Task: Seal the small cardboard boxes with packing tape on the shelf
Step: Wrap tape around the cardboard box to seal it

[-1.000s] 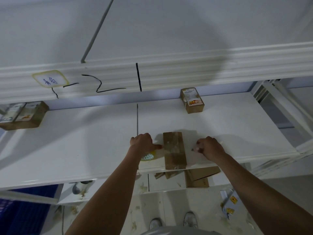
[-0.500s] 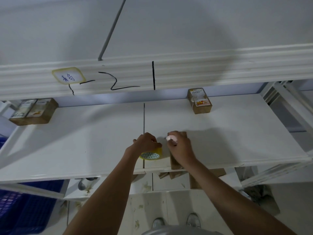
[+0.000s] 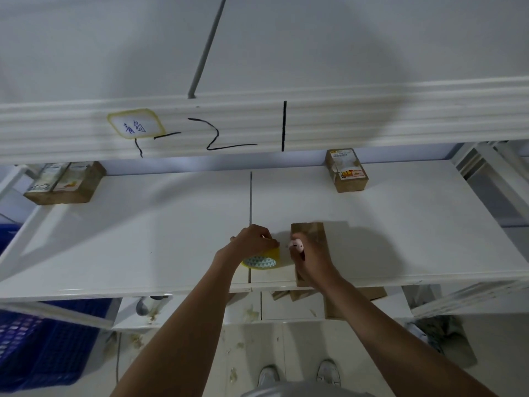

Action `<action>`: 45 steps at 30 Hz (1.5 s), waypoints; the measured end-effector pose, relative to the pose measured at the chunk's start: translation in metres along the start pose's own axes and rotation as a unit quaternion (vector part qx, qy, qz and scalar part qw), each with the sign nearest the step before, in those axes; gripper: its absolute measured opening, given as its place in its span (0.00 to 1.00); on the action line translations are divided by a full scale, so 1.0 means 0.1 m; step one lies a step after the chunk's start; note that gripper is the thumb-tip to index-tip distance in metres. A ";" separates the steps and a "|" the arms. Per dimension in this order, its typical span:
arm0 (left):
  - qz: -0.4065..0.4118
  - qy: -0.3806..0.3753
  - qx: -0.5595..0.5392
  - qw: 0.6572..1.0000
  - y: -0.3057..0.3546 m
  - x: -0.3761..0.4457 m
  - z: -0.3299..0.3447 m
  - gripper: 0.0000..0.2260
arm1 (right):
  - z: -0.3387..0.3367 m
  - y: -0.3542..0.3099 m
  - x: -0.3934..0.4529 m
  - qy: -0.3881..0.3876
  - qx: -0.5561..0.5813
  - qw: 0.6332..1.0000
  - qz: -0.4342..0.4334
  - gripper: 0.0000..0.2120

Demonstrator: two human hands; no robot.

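Note:
A small brown cardboard box (image 3: 310, 234) lies lengthwise near the front edge of the white shelf (image 3: 143, 239). My right hand (image 3: 310, 259) covers the box's near half and grips a small white-pink cutter (image 3: 296, 245) at the box's left side. Just left of the box sits a yellow roll of packing tape (image 3: 262, 260). My left hand (image 3: 253, 239) grips the roll from above, fingers curled over its top. The two hands are almost touching between roll and box.
A labelled box (image 3: 346, 170) stands at the back right of the shelf, and two labelled boxes (image 3: 64, 181) at the back left. An upper shelf beam (image 3: 372, 116) hangs overhead. Below are flattened cardboard pieces (image 3: 355, 299), a blue crate (image 3: 43, 339) and my shoes.
My right hand moved left from the shelf right of the box onto the box, bringing the cutter beside the tape roll. My left hand stayed on the roll.

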State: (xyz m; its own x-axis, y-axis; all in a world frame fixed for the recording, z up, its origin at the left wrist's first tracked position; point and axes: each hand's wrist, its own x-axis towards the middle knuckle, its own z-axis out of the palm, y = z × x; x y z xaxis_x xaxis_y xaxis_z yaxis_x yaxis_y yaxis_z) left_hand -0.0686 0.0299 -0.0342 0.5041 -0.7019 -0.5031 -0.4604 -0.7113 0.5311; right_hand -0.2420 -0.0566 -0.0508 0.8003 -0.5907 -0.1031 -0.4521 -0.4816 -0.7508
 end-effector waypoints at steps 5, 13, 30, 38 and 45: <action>-0.002 -0.002 -0.010 1.000 0.02 0.00 0.00 0.05 | 0.02 -0.02 -0.02 -0.005 -0.004 1.000 0.007 0.17; 0.029 -0.001 0.048 0.998 0.03 0.01 0.03 0.10 | 0.02 -0.04 -0.05 0.006 0.006 1.000 0.001 0.18; 0.022 0.003 0.075 0.997 0.06 0.03 0.06 0.14 | -0.03 -0.07 -0.08 -0.021 0.005 1.000 0.001 0.16; 0.015 0.011 0.104 0.994 0.10 0.02 0.07 0.14 | -0.05 -0.05 -0.09 -0.031 0.029 0.999 0.007 0.16; 0.013 0.010 0.095 0.995 0.11 0.03 0.08 0.13 | -0.05 0.00 -0.09 -0.046 0.024 0.999 0.015 0.15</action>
State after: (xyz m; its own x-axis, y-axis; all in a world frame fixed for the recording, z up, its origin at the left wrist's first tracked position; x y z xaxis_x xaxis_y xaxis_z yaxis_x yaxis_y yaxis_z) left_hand -0.0778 0.0199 -0.0351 0.5036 -0.7208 -0.4763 -0.6027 -0.6881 0.4041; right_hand -0.2515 -0.0544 -0.0461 0.8208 -0.5407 -0.1841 -0.4586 -0.4318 -0.7767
